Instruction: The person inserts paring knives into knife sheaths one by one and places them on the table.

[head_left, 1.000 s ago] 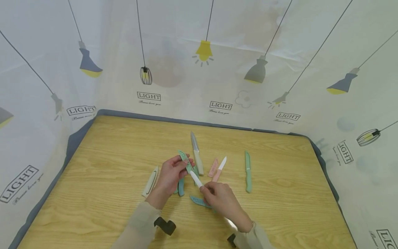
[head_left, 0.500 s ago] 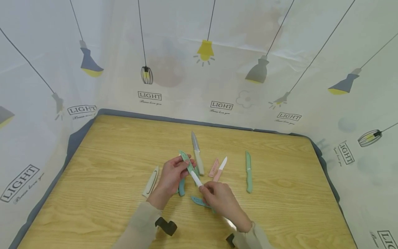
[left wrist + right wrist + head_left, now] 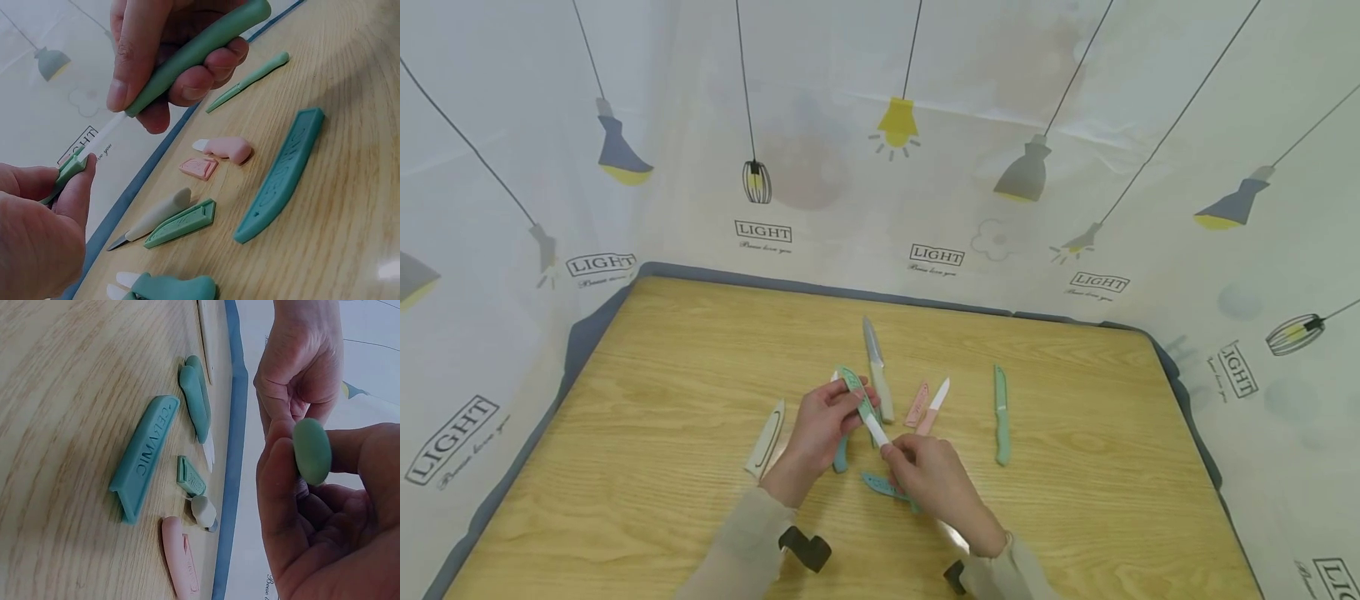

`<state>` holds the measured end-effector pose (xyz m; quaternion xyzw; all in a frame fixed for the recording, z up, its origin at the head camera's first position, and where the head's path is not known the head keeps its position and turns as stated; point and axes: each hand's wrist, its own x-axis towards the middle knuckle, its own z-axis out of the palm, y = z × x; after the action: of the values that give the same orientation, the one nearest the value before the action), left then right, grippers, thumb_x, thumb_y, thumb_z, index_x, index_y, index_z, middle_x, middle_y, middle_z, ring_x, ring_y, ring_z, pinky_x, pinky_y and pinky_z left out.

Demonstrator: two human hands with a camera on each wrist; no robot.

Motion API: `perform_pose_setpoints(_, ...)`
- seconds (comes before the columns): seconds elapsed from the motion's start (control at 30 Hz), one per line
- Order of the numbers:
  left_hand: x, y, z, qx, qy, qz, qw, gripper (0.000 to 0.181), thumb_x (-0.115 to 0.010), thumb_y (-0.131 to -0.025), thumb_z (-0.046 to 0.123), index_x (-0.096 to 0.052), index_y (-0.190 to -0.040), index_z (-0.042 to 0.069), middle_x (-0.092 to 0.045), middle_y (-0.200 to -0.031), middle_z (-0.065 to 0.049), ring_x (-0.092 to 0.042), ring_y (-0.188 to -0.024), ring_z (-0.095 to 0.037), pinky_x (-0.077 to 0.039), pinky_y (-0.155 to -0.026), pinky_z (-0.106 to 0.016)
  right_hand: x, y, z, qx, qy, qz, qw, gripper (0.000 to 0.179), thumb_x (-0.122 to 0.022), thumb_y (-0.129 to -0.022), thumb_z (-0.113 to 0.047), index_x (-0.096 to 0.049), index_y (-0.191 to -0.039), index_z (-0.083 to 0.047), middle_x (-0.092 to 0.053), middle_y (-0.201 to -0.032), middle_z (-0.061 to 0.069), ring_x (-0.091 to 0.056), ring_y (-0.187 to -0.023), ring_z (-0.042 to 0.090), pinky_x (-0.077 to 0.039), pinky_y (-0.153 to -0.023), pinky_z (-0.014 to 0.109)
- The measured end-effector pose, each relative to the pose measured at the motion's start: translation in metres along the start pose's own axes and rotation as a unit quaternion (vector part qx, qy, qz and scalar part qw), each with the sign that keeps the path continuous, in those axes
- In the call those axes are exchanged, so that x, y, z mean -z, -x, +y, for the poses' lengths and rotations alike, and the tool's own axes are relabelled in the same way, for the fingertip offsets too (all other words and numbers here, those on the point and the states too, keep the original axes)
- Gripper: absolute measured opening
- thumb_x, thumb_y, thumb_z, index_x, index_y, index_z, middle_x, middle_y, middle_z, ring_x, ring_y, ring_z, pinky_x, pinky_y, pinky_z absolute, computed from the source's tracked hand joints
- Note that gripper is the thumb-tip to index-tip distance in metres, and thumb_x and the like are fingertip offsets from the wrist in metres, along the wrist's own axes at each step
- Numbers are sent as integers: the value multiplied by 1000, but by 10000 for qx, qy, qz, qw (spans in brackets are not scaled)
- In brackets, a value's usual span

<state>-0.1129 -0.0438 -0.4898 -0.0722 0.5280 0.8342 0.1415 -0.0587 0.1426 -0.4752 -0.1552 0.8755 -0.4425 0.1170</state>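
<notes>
Your left hand (image 3: 822, 422) pinches a slim green plastic-looking sheath (image 3: 853, 386); your right hand (image 3: 936, 477) grips a green-handled, white-bladed knife (image 3: 195, 57), both above the wood-grain desk (image 3: 617, 492). Blade-and-sheath fitting or parting appears in hand; the next move calls for straight alignment.

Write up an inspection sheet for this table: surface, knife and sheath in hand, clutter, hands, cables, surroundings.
Surface: wood-grain table, small glare patch.
Job's things: green-handled knife, its white blade seemingly part-way into a green sheath.
Clutter: unsheathed cream knife; cream sheath; unsheathed pink knife; pink sheath; teal sheath; second green sheath; sheathed green knife; two white-bladed knives lying together.
Hands: left hand pinches the green sheath; right hand grips the green-handled knife.
Cables: nothing seen.
Surroundings: pale backdrop printed with hanging lamps and "LIGHT" lettering.
</notes>
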Motion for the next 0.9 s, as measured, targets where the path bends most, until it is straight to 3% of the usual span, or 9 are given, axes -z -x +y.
perform_pose_setpoints(0.3,-3,1,-1,81,37,-27,10000,36,-53,-105,-3,-51,-139,-15,-58,-133,-35,-72,-108,-23,-57,-96,-30,-1,-4,0,128,13,108,9999,35,-56,-107,-19,-69,-80,-2,-62,-59,-1,-36,-40,-4,-28,-37,15)
perform_pose_setpoints(0.5,-4,0,-3,170,-9,8,9999,37,-53,-106,0,-50,-140,-14,-57,-135,-35,-69,-116,-30,-57,-97,-30,-2,-5,-1,121,-11,169,9998,32,-57,-106,-17,-70,-82,0,-64,-62,-2,-36,-41,-3,-28,-36,14)
perform_pose_setpoints(0.9,-7,2,-2,107,-122,-12,9999,36,-53,-107,1,-51,-140,-14,-62,-128,-31,-69,-115,-29,-56,-98,-31,-4,-9,-4,-92,-80,239,9996,29,-57,-106,-16,-73,-89,1,-66,-65,-1,-42,-44,1,-30,-38,16)
